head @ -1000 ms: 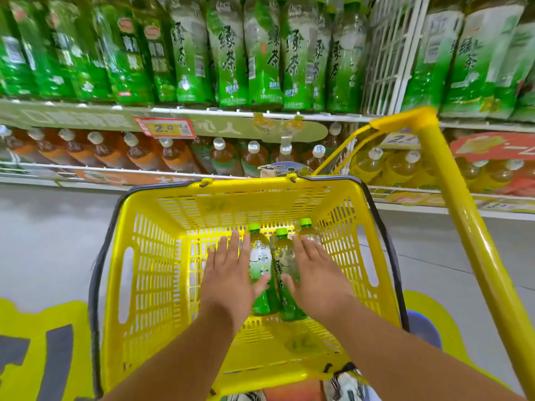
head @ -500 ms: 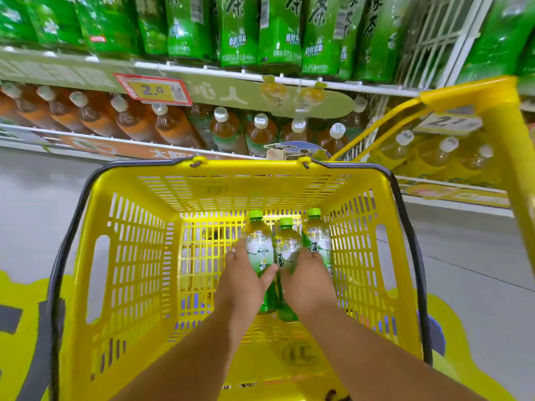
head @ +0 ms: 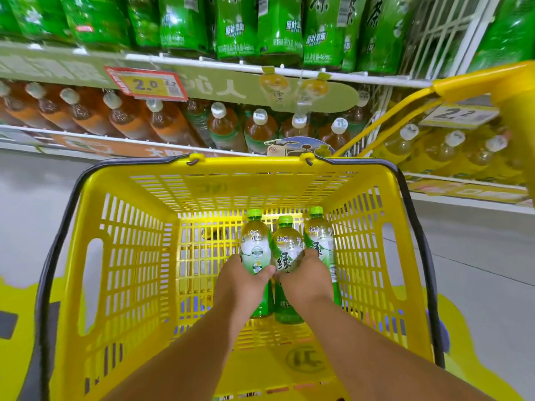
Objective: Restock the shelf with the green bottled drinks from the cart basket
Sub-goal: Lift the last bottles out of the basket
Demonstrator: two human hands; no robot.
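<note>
Three green bottled drinks lie side by side at the far end of the yellow cart basket (head: 136,256): a left bottle (head: 254,244), a middle bottle (head: 286,247) and a right bottle (head: 320,235). My left hand (head: 241,282) is wrapped around the left bottle's lower half. My right hand (head: 307,280) is closed over the middle and right bottles; which of them it grips I cannot tell. The shelf (head: 220,63) above carries a row of the same green bottles (head: 278,27).
Brown tea bottles (head: 130,117) fill the lower shelf behind the basket, yellow drinks (head: 440,149) sit at the right. The yellow cart handle (head: 492,85) rises at the upper right. Grey floor lies on both sides of the basket.
My hands went from lying flat over the bottles to closing around them. The view has dropped closer to the basket, and the bottles look slightly raised at the cap end.
</note>
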